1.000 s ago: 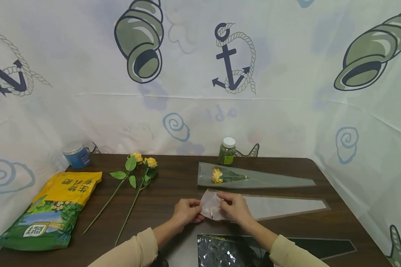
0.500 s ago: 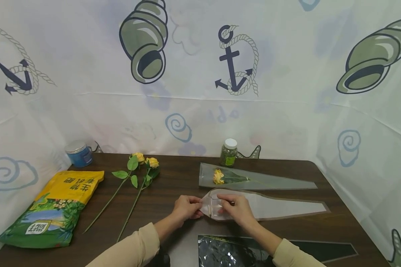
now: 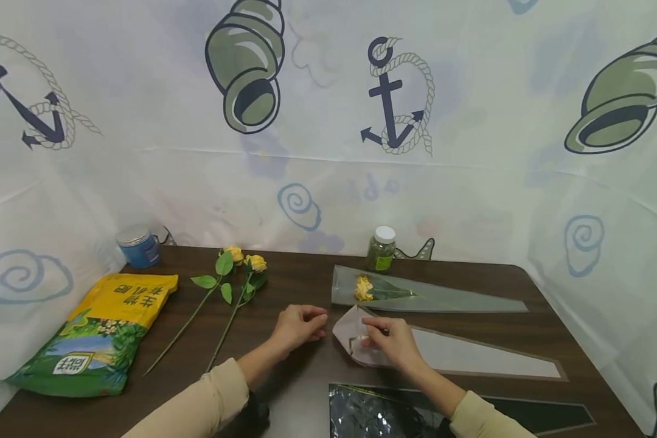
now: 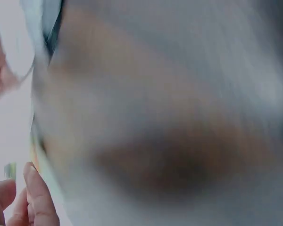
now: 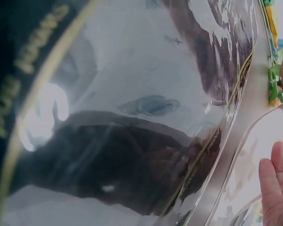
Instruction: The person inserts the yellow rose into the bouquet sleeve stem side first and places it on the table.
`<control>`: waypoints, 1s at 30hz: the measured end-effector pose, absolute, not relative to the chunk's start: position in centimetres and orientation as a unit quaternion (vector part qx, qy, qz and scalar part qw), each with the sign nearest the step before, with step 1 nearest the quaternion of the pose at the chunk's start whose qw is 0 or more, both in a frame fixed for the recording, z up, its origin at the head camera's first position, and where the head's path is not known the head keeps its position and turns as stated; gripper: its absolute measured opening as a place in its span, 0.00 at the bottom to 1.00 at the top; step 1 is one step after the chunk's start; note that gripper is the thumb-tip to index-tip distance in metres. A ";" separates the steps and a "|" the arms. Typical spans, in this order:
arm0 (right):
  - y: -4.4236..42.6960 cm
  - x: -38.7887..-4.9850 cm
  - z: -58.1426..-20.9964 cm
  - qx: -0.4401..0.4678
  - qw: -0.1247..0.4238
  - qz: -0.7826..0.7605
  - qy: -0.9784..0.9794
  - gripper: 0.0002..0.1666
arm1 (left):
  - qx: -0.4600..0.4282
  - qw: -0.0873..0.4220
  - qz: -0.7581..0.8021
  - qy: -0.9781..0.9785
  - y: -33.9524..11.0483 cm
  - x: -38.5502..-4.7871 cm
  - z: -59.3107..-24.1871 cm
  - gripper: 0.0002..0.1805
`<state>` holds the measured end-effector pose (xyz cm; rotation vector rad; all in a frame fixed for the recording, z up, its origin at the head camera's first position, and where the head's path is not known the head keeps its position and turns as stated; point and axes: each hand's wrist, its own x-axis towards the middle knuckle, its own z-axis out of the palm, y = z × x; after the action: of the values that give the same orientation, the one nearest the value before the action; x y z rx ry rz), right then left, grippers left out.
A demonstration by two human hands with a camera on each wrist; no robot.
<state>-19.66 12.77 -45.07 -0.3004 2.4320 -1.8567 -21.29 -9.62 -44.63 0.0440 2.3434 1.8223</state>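
Note:
A tapered white flower sleeve (image 3: 487, 354) with a clear border lies on the table in the head view, its wide end facing left. Over that wide end, my right hand (image 3: 393, 345) pinches the upper film, and the mouth stands slightly raised. Just left of the mouth hovers my left hand (image 3: 300, 328), apart from the sleeve, its fingers loosely bent with nothing between them. In the left wrist view the left fingertips (image 4: 35, 183) show at the lower left; most of that picture is blurred. The right wrist view shows right fingers (image 5: 273, 183) at the sleeve.
Behind lies a clear sleeve (image 3: 471, 302) holding a yellow rose (image 3: 364, 288), near a green jar (image 3: 382, 248). In front is a black sleeve (image 3: 542, 411). Two yellow roses (image 3: 256, 263), a fertilizer bag (image 3: 95, 334) and a blue jar (image 3: 138, 246) are on the left.
My left hand has let go of the sleeve's wide edge and drawn back left and slightly up. The right hand stays on the sleeve, whose narrow end has swung toward the front.

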 end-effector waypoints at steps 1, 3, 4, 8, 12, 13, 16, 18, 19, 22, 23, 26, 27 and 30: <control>12.8 -19.7 -45.0 -0.098 0.035 -0.605 0.790 0.15 | 0.016 0.073 0.597 0.799 -10.7 -21.7 -44.2 0.13; 12.8 -19.9 -44.9 -0.102 0.040 -0.610 0.785 0.15 | 0.005 0.038 0.552 0.833 -13.4 -22.3 -43.6 0.13; 12.8 -20.0 -44.8 -0.106 0.041 -0.613 0.782 0.15 | -0.002 0.019 0.519 0.854 -14.8 -22.6 -43.4 0.14; 12.9 -20.1 -44.7 -0.116 0.048 -0.620 0.775 0.16 | -0.045 -0.025 0.368 0.929 -19.8 -23.0 -43.3 0.15; 13.0 -20.1 -44.7 -0.124 0.049 -0.617 0.775 0.16 | -0.057 -0.035 0.310 0.948 -21.8 -23.1 -44.0 0.14; 13.0 -20.1 -44.7 -0.126 0.047 -0.616 0.776 0.15 | -0.057 -0.045 0.311 0.948 -21.9 -23.2 -44.2 0.13; 12.9 -20.1 -44.8 -0.131 0.042 -0.610 0.780 0.15 | -0.060 -0.078 0.312 0.945 -21.8 -23.3 -44.7 0.11; 12.8 -20.0 -44.8 -0.131 0.040 -0.609 0.781 0.15 | -0.069 -0.092 0.310 0.944 -21.8 -23.4 -44.9 0.12; 12.8 -20.0 -44.9 -0.131 0.040 -0.610 0.781 0.15 | -0.074 -0.093 0.309 0.944 -21.9 -23.4 -45.0 0.12; 12.8 -19.9 -44.9 -0.130 0.038 -0.610 0.781 0.15 | -0.088 -0.084 0.308 0.944 -22.1 -23.5 -45.1 0.12; 12.8 -19.9 -44.9 -0.129 0.037 -0.610 0.781 0.15 | -0.089 -0.078 0.309 0.944 -22.2 -23.6 -45.1 0.12; 12.9 -19.8 -44.9 -0.128 0.033 -0.610 0.781 0.14 | -0.087 -0.062 0.306 0.946 -22.4 -23.7 -45.1 0.13; 12.9 -19.8 -44.9 -0.127 0.033 -0.610 0.781 0.14 | -0.085 -0.056 0.304 0.947 -22.4 -23.6 -45.2 0.13; 12.9 -19.8 -45.0 -0.126 0.034 -0.612 0.780 0.15 | -0.081 -0.041 0.298 0.950 -22.6 -23.6 -45.2 0.13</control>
<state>-19.76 12.95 -45.01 -0.3879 2.3978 -1.8824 -23.61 -22.58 -45.21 -0.2600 3.0669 0.9610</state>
